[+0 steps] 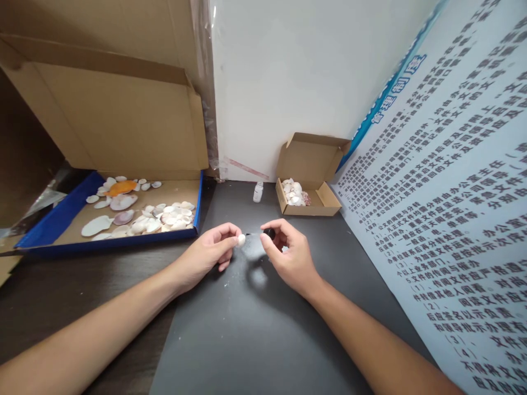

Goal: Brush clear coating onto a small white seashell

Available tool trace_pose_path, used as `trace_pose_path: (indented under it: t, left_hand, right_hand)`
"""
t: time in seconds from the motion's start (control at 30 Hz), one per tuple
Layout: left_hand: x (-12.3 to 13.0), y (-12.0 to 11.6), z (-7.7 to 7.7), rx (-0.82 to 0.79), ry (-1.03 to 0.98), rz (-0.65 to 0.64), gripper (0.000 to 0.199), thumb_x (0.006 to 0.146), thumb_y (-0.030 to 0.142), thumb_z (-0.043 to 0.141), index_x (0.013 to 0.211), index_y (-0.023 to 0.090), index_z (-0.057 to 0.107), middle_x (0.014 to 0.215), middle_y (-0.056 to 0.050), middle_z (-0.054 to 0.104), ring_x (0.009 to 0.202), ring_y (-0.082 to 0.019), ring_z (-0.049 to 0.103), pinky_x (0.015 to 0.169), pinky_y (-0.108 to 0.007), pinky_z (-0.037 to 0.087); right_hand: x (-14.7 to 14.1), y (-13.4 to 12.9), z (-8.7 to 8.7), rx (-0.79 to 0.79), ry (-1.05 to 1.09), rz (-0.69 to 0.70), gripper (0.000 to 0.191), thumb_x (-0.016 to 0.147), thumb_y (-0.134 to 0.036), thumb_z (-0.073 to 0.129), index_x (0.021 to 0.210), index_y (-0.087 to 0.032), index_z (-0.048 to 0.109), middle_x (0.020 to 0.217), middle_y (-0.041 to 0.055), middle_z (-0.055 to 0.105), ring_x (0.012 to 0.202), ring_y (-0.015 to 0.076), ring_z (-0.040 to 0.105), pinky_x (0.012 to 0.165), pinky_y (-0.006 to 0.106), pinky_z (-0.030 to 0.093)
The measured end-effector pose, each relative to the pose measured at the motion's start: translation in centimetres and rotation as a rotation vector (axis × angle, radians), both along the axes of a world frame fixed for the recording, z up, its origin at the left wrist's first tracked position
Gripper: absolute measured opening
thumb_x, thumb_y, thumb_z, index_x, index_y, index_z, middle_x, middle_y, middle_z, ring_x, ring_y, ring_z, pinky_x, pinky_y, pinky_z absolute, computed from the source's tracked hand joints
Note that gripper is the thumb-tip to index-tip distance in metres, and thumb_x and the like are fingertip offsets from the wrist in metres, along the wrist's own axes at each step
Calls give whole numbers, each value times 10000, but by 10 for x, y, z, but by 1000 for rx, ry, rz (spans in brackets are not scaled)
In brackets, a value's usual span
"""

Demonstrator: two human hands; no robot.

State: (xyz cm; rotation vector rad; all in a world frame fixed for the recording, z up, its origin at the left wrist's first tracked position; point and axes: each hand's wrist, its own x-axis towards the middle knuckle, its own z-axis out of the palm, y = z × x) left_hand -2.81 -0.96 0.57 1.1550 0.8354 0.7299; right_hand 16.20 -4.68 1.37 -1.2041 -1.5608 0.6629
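Observation:
Between thumb and forefinger, my left hand (pixel 212 245) pinches a small white seashell (pixel 241 239). My right hand (pixel 291 253) grips the black cap of a brush (pixel 269 233), whose thin stem points left with a dark tip close to the shell. Whether tip and shell touch, I cannot tell. Something small and white shows under the right fingers, too hidden to name. Beyond both hands stands a small clear bottle (pixel 258 192) with a white label, upright and without a cap.
At left, an open blue-edged cardboard box (pixel 135 237) holds several shells and an orange piece (pixel 121 188). A smaller cardboard box (pixel 312 210) with shells stands at the back right. A dark mat (pixel 255 340) covers the table, bordered by a printed board (pixel 453 219) on the right.

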Motion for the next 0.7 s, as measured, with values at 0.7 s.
trace_pose_path:
  t: [0.7]
  left_hand:
    - [0, -2, 3, 17, 33, -12, 195, 825, 343, 645, 862, 189, 533, 589, 84, 361, 497, -62, 292, 430, -165, 365]
  right_hand:
    - [0, -1, 1, -8, 7, 68, 59, 829, -221, 574, 864, -185, 604, 612, -53, 470, 528, 102, 429, 514, 228, 363]
